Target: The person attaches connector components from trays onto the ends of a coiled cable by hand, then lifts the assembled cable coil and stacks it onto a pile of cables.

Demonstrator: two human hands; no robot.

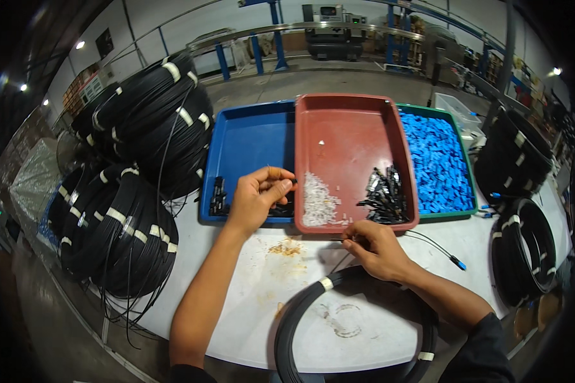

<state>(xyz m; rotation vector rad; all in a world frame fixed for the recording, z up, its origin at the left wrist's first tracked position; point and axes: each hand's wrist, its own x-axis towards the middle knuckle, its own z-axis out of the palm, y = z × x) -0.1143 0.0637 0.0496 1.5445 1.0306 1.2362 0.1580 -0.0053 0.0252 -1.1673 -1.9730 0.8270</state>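
A small black piece [294,181] is pinched by the left hand [257,196] as a thin cable [340,262] is gripped in the right hand [380,251], above a coil [287,332].

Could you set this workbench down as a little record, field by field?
Left grip: small black piece, pinched
Right grip: fingers closed on a thin black cable
Blue tray: black parts at its near end
Red tray: white bits left, black clips right
Green tray: many blue pieces
Nearest coil: black, white-banded, on the white table
Sides: more black coils
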